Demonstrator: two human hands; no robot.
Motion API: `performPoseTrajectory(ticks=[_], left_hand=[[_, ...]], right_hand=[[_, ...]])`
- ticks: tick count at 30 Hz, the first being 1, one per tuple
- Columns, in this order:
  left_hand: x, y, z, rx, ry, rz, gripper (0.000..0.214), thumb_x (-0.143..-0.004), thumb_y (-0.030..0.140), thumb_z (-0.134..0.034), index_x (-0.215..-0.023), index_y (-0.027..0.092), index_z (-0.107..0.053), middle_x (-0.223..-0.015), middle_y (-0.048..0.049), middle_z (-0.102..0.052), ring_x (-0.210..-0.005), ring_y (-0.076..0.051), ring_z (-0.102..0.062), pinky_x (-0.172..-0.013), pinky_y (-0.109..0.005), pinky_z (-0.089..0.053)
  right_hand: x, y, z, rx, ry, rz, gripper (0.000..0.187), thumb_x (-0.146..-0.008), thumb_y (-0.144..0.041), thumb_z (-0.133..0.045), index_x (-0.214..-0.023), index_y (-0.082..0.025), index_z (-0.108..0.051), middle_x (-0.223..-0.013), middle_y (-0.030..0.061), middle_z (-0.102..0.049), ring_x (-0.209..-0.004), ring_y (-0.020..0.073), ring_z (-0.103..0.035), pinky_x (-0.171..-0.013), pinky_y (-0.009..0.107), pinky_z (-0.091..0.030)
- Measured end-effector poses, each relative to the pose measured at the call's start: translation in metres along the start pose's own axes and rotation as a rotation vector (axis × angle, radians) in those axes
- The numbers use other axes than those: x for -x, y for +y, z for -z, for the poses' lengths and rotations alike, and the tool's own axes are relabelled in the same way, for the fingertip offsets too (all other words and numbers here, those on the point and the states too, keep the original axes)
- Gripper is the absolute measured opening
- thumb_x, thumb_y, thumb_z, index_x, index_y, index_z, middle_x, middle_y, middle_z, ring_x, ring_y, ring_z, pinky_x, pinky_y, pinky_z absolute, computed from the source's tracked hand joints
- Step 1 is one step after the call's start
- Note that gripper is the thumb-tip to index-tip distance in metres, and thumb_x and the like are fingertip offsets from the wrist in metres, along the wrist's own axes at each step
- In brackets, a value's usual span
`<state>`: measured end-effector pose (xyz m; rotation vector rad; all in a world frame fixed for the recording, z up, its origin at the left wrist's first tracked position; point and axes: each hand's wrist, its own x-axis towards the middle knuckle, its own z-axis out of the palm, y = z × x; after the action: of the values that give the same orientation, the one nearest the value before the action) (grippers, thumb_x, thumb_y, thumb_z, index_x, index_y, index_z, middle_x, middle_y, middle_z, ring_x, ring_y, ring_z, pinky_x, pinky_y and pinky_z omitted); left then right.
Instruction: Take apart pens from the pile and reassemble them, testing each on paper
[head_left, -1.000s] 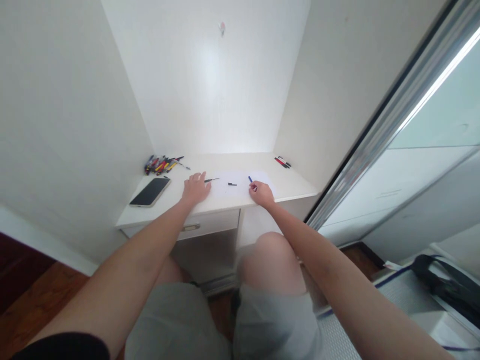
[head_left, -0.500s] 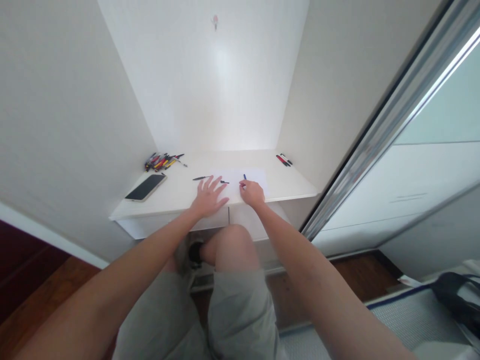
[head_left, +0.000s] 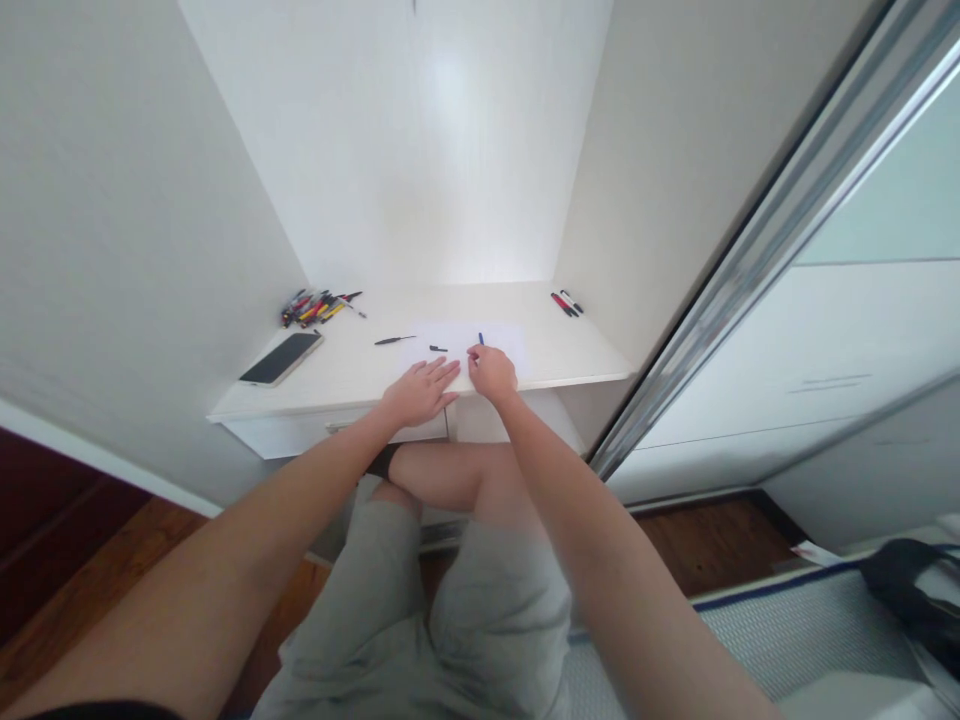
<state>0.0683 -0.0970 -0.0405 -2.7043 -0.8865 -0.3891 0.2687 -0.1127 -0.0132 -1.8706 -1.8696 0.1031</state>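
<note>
My right hand [head_left: 493,372] is closed round a blue pen [head_left: 480,339] whose top sticks up past my fingers, over a white sheet of paper [head_left: 502,344] on the white desk [head_left: 360,375]. My left hand [head_left: 421,391] lies flat with fingers stretched out at the paper's near left corner, close beside the right hand. A small black pen cap [head_left: 437,348] and a black pen [head_left: 394,340] lie on the desk just beyond my left hand.
A dark phone [head_left: 282,358] lies at the desk's left. A heap of coloured pens [head_left: 315,306] sits at the back left, two markers [head_left: 565,302] at the back right. Walls close in the desk; a sliding door frame [head_left: 720,300] stands right. My knees are under the desk.
My left hand slid right and nearer, from beside the black pen to the paper's near edge next to my right hand. The view shifted as my legs moved under the desk.
</note>
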Motion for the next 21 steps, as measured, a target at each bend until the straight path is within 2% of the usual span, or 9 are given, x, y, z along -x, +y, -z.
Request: performPoseTrajectory(ticks=[13,18,21], left_hand=[[-0.0007,0.0049,0.0028,-0.062,0.032,0.001,0.061,-0.108,0.045,-0.033,-0.151,0.005,-0.049,-0.157,-0.0223,-0.049,-0.153,-0.039,-0.034,-0.118,-0.057,-0.031],[-0.0001,0.0025,0.0024,-0.016,0.019,0.003,0.059,-0.107,0.047,-0.039,-0.153,0.011,-0.049,-0.159,-0.0194,-0.048,-0.154,-0.036,-0.033,-0.122,-0.056,-0.026],[-0.002,0.0005,0.006,0.006,-0.008,0.0,0.055,-0.106,0.044,-0.039,-0.151,0.013,-0.052,-0.157,-0.018,-0.051,-0.154,-0.036,-0.033,-0.123,-0.057,-0.023]], right_hand=[[0.0009,-0.004,0.0032,0.018,0.022,-0.008,0.04,-0.106,-0.025,-0.037,-0.132,-0.021,-0.068,-0.125,0.0141,-0.072,-0.114,0.0253,-0.065,-0.096,0.037,-0.052],[0.0042,-0.0058,0.0025,0.031,0.056,-0.012,0.042,-0.107,-0.02,-0.034,-0.133,-0.02,-0.066,-0.127,0.0132,-0.071,-0.122,0.0252,-0.059,-0.101,0.037,-0.049],[0.0034,-0.0061,0.0011,0.031,0.074,-0.037,0.042,-0.107,-0.02,-0.033,-0.132,-0.019,-0.066,-0.126,0.0137,-0.071,-0.12,0.0262,-0.06,-0.099,0.037,-0.05]])
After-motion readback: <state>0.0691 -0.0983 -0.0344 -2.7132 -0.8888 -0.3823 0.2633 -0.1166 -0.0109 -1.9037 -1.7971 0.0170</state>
